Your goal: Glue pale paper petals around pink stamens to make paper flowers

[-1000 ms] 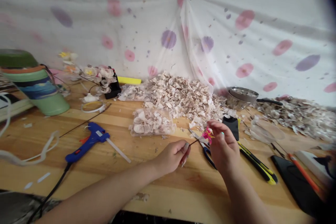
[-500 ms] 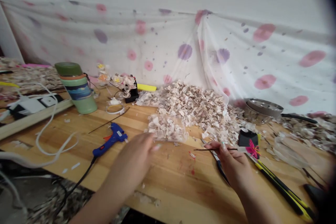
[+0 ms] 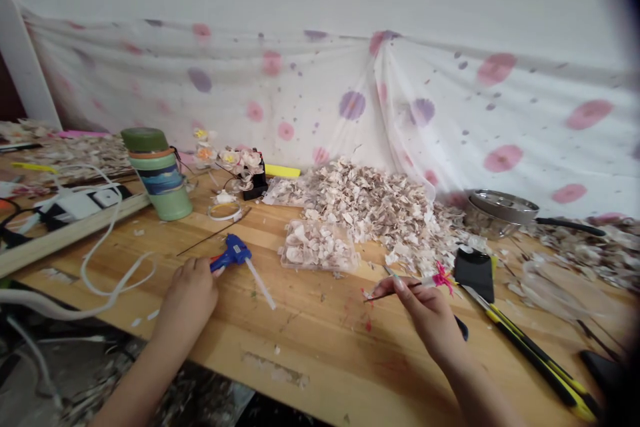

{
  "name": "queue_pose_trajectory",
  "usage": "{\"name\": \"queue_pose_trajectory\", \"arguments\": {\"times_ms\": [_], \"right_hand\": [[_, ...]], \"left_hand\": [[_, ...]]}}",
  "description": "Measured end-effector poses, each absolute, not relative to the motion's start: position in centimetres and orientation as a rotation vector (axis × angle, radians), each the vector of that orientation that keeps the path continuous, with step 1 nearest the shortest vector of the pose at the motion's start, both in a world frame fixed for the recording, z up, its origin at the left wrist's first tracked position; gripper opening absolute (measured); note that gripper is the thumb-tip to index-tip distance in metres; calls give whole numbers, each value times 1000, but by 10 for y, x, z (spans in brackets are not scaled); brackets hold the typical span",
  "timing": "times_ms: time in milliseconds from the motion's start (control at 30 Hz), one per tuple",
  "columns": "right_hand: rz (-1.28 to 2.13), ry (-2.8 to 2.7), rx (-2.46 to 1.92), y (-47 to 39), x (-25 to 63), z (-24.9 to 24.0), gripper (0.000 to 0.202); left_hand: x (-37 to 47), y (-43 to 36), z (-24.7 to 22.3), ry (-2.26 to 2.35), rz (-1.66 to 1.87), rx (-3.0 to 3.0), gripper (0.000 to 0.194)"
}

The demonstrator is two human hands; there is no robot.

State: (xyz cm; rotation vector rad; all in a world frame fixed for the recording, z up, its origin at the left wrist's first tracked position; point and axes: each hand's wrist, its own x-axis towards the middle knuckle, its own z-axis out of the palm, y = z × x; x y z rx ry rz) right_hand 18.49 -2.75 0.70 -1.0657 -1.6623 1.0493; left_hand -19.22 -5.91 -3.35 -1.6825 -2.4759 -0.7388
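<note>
My left hand is closed around the handle of a blue glue gun. A pale glue stick sticks out of the gun toward the lower right. Between thumb and fingers, my right hand pinches a thin dark stick, tilted slightly above the table. At the stick's right end is a bright pink flower beside a whitish section. Under my right hand lie scissors, mostly hidden. A clear box of pale petal-like pieces stands between the hands.
Behind the box rises a heap of pale flakes. A green flask and a power strip stand left. On the right lie a yellow-black utility knife, a black pad and a metal strainer. White cable loops across the left side.
My left hand has moved left and taken hold of the glue gun's handle; the glue stick now shows. My right hand has shifted slightly left and down, still holding the flowered stick.
</note>
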Motion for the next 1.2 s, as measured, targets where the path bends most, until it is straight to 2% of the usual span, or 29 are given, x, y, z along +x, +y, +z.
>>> {"name": "queue_pose_trajectory", "arguments": {"times_ms": [167, 333, 500, 667, 967, 1200], "right_hand": [[1081, -1685, -1043, -28, 184, 8, 47], [1111, -1706, -997, -29, 183, 6, 45], [1167, -1725, -966, -28, 183, 2, 44], [1154, -1746, -995, -26, 185, -4, 46], [1174, -1861, -1035, -29, 183, -2, 47], [1168, -1929, -1042, -30, 182, -3, 46]], "left_hand": [[-191, -41, -34, -2542, -1397, -1584, 13], [-178, -14, -36, -2569, -2113, -1515, 34], [-185, 13, -28, -2594, -2421, -1384, 28], [-200, 39, -30, -2647, -2317, -1236, 29], [-195, 58, -63, -2802, -1770, -1403, 32], [-193, 54, -61, -2820, -1340, -1616, 32]]}}
